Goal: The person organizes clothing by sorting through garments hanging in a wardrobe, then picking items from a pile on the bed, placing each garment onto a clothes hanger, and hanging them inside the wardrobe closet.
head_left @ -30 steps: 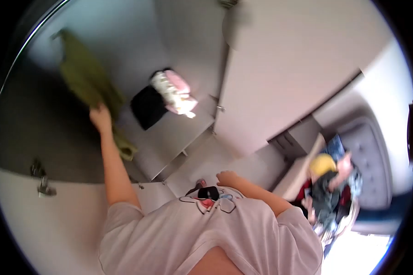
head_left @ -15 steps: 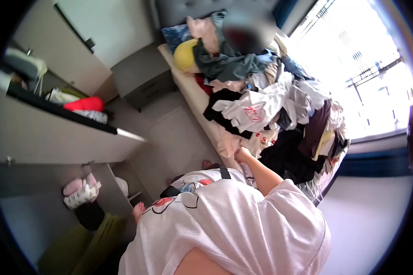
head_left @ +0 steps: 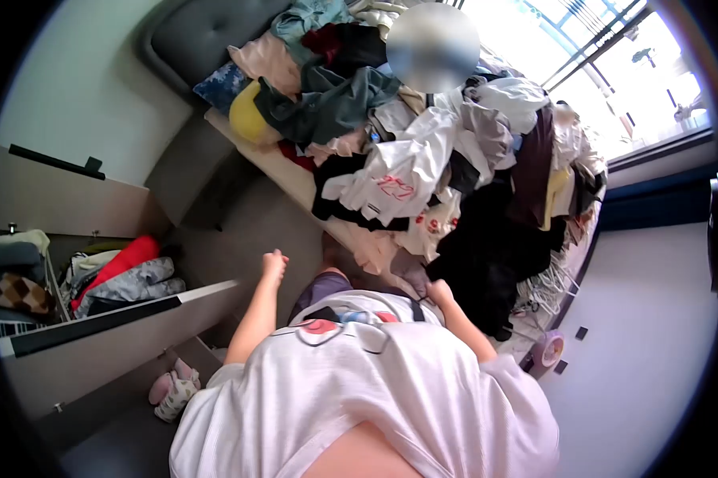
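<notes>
My left hand (head_left: pixel 274 266) is raised over the floor beside the bed, its fingers curled in and nothing visible in them. At the bed's near edge, my right hand (head_left: pixel 438 291) is closed on a greyish-mauve cloth (head_left: pixel 409 272) whose kind I cannot make out. Just beyond lie a pale pink garment (head_left: pixel 375 248) and a cream garment with red prints (head_left: pixel 436 225). A large black garment (head_left: pixel 486 247) spreads right of my right hand. Farther up the pile is a white shirt with red lettering (head_left: pixel 406 171).
Clothes cover the bed, with a yellow ball-like object (head_left: pixel 250 113) near the headboard (head_left: pixel 207 40). At left, wardrobe doors (head_left: pixel 120 323) stand open before shelves of folded clothes (head_left: pixel 132 283). White hangers (head_left: pixel 546 287) and a pink round object (head_left: pixel 548 348) are at right.
My left hand has risen from beside my body out over the floor. My right hand has shifted from the pale pink garment to the greyish-mauve cloth. The view has turned and moved.
</notes>
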Action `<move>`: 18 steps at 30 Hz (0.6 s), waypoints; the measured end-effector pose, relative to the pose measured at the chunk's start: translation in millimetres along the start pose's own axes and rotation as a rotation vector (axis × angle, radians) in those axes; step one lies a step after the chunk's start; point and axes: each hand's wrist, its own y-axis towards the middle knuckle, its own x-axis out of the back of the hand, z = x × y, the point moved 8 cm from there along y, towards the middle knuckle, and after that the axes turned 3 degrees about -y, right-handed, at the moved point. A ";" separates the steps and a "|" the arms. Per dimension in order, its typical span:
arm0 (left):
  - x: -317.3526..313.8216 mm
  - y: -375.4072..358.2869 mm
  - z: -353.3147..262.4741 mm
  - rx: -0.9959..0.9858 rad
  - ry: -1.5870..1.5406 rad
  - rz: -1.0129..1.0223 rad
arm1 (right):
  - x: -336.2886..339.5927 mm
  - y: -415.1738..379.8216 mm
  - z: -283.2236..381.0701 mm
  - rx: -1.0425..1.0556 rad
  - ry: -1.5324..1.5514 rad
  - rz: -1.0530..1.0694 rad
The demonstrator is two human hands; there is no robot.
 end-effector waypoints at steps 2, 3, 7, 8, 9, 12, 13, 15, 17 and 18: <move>-10.0 37.2 8.2 -0.043 0.232 -0.096 | 3.3 -23.0 15.6 0.001 0.046 0.032; -12.5 57.9 14.5 -0.036 0.272 -0.118 | 6.6 -31.6 23.4 -0.019 0.041 0.059; -17.3 149.6 24.1 0.011 0.362 -0.239 | -29.9 -31.6 -15.0 -0.119 0.018 0.026; -17.4 156.4 0.2 0.017 0.372 -0.239 | -23.7 -37.9 -14.1 -0.152 -0.005 -0.013; -17.0 158.7 -32.8 0.023 0.382 -0.239 | -36.4 -34.4 -20.1 -0.086 -0.103 0.015; -15.0 236.8 -92.7 -0.082 0.389 -0.219 | -47.3 -27.6 -8.8 -0.163 -0.158 0.073; -17.1 252.6 -129.3 -0.100 0.345 -0.162 | -12.6 -32.4 46.5 -0.262 -0.118 0.130; -15.5 275.4 -216.7 -0.278 0.213 -0.164 | 3.4 -16.8 110.4 -0.285 0.005 0.180; -18.0 293.0 -313.1 -0.540 0.386 -0.283 | 12.9 7.2 176.4 -0.147 0.238 0.090; -26.6 292.6 -360.6 -0.639 0.340 -0.280 | 27.5 10.3 218.1 -0.146 0.397 0.095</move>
